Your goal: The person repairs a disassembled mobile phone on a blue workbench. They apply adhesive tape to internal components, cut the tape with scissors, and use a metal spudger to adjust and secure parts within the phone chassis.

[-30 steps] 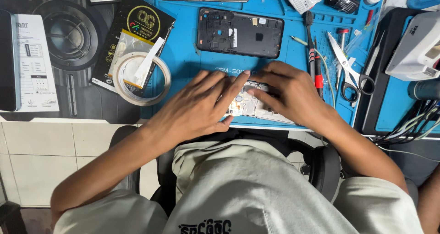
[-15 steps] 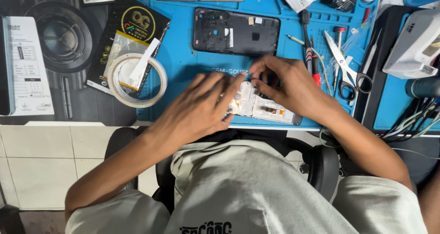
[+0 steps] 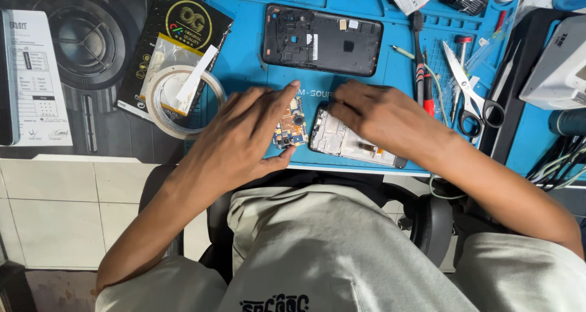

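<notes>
Nearest to the camera, the person is sitting on a dark chair (image 3: 439, 226) with the lap against the edge of the tabletop (image 3: 73, 141). The left hand (image 3: 244, 141) is resting on the blue repair mat (image 3: 244, 74) with the fingers spread wide, and its thumb and fingertips are touching a small circuit board (image 3: 290, 123), probably to keep it from sliding. Just beside the board, the right hand (image 3: 378, 118) is lying with narrow, curled fingers on the upper end of an opened phone frame (image 3: 345, 142), pressing it flat to the mat; whether the fingers are gripping something small I cannot tell.

Farther away, a black phone back housing (image 3: 322, 40) is lying with the inner side up, apart from both hands. To the left, a roll of clear tape (image 3: 183, 98) is lying partly on a black package (image 3: 177, 37). To the right, scissors (image 3: 467, 92) and a red-handled tool (image 3: 428, 89) are waiting near the right hand, within easy reach.
</notes>
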